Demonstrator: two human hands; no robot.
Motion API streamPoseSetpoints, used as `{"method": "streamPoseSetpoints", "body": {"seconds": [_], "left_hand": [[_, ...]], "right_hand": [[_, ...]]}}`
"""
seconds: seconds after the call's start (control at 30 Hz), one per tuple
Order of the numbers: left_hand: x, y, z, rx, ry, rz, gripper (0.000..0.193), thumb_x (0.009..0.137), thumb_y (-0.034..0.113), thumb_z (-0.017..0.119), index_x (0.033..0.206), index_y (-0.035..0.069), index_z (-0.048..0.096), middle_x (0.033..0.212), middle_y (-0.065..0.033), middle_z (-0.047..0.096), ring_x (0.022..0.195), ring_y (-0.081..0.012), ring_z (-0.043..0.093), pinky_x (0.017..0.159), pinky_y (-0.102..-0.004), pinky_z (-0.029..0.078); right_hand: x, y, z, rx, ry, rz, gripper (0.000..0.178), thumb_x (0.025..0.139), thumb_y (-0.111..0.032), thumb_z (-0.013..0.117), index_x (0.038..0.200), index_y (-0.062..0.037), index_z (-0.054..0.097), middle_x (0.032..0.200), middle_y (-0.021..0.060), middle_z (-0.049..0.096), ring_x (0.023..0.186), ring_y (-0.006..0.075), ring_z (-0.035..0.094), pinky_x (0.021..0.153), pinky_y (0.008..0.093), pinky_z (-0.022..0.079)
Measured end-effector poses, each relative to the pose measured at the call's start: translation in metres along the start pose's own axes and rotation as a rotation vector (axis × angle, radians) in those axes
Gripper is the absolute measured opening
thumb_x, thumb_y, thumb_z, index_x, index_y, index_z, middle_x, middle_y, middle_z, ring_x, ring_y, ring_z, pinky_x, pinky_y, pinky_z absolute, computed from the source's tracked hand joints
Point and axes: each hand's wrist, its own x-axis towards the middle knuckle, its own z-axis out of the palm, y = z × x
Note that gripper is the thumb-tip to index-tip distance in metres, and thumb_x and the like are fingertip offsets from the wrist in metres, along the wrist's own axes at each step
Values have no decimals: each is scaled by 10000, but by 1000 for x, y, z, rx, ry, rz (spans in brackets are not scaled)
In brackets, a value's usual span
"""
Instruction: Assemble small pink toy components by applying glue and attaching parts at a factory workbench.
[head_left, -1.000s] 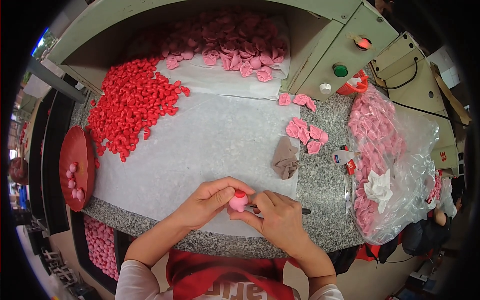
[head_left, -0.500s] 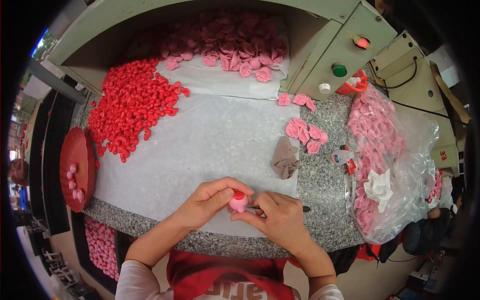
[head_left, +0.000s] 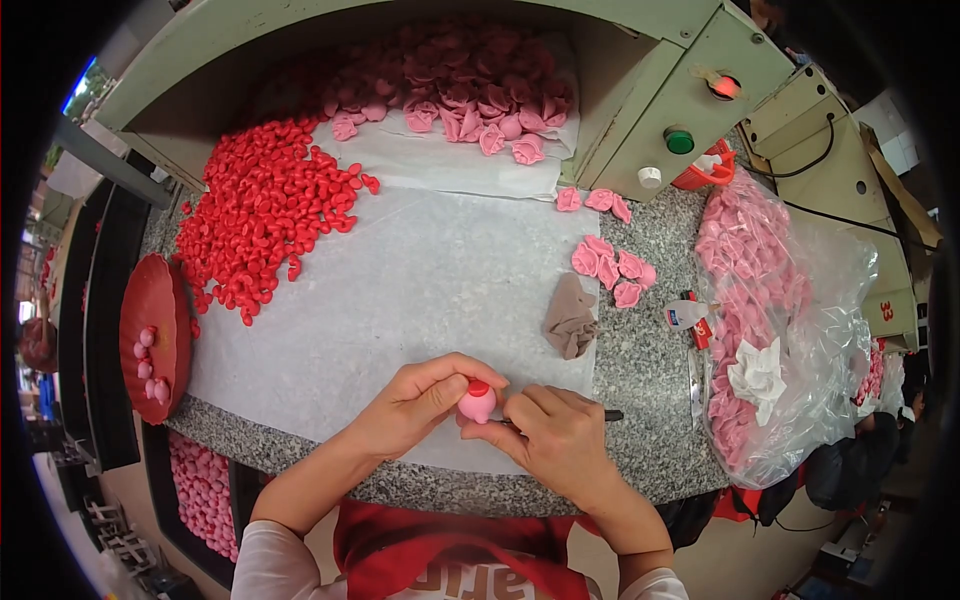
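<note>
We pinch a small pink piece with a red cap [head_left: 477, 402] between the fingers of our left hand [head_left: 415, 405], at the near edge of the white sheet [head_left: 420, 290]. Our right hand [head_left: 555, 440] touches it from the other side and is closed around a thin dark tool [head_left: 606, 415]. Beyond lie a brown rag [head_left: 570, 318], loose pink petals [head_left: 608, 262], a heap of red pieces [head_left: 265, 205] and a clear bag of pink ones [head_left: 775, 300].

left hand [head_left: 415, 405] + right hand [head_left: 555, 440] — pinch pink piece [head_left: 477, 403] — over white sheet [head_left: 400, 300]
</note>
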Motion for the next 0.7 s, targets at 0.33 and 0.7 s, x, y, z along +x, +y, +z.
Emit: {"method": "streamPoseSetpoints", "body": {"seconds": [0.33,0.7], "left_hand": [[0,0,0,-15,1,-19,302,959,201,390,1107,-25,525,1011,-62,562,938,-109,505,825,-252,404],[0,0,0,-28,6,-29,299,957,200,392,1111,-19,525,1013,-60,562,948,-109,503,827,-255,406]], "right_hand": [[0,-1,1,20,20,15,405,703,-426,687,627,-88,478,523,20,456,426,180,493,396,288,395],[0,-1,2,41,32,35,419,694,-429,691,603,-89,464,523,20,465,422,182,494,393,292,396]]}}
